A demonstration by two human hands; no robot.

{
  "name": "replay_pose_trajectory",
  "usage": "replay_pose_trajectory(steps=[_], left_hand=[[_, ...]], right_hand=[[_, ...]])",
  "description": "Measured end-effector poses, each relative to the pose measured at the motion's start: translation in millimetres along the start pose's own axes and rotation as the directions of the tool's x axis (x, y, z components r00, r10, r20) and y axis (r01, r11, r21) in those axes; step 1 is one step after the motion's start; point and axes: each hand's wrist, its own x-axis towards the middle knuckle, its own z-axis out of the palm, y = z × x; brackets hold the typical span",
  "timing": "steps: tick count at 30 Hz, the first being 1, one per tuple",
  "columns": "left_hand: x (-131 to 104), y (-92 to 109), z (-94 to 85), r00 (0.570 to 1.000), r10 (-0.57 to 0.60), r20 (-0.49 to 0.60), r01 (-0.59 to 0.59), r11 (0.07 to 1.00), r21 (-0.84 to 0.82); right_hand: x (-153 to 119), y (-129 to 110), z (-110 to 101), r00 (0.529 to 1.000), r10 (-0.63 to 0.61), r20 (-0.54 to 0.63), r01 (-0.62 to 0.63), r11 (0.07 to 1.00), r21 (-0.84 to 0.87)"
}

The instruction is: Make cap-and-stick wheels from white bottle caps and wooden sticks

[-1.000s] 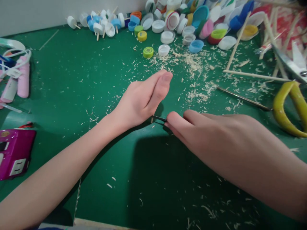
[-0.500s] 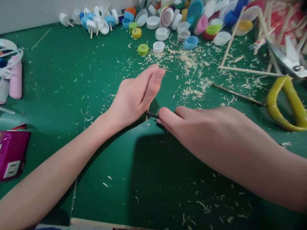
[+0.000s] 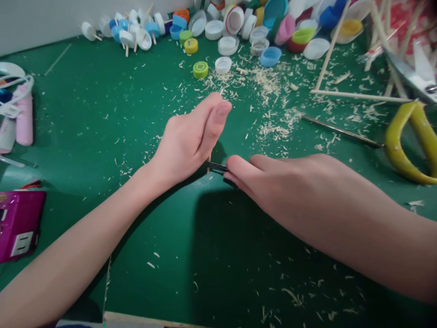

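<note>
My left hand [image 3: 194, 136] is closed, thumb laid along the fingers, around a thin wooden stick [image 3: 208, 170]. Only a short pale end of the stick sticks out below the palm; the rest is hidden. My right hand [image 3: 290, 187] is closed on a narrow dark blade [image 3: 217, 167], whose handle is covered by the fingers. The blade's tip meets the stick's end right beside my left palm. Curled wood shavings [image 3: 273, 132] lie on the green tabletop [image 3: 157, 237] beyond and around my hands.
Plastic bottle caps [image 3: 228, 44] are heaped at the back, some with sticks [image 3: 127, 50] through them. On the right lie scissors with yellow handles [image 3: 396, 132], a thin metal rod [image 3: 341, 130] and wooden sticks [image 3: 362, 96]. A magenta box [image 3: 23, 218] and a pink cylinder [image 3: 23, 118] are on the left.
The view has shifted slightly. Both hands keep nearly the same grip and position, with a bit more of the dark blade showing between them.
</note>
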Motion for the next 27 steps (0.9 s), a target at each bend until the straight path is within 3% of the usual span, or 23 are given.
replay_pose_trajectory(steps=[6,19,27], left_hand=[[2.3,0.1,2.0,0.986,0.122,-0.113,-0.123,0.992,-0.002],[-2.5,5.4,-1.3,0.998,0.002,-0.055,0.007,0.986,0.168],[3.2,-0.2,2.4,0.999,0.040,-0.030,-0.038,0.997,0.071]], right_hand=[[-7.8,2.1,0.2,0.998,-0.063,0.025,0.064,0.998,-0.021],[1.2,2.9,-0.5,1.000,-0.016,-0.001,0.016,0.995,-0.101],[6.1,-8.6,0.3,0.999,0.012,-0.043,-0.016,0.996,-0.086]])
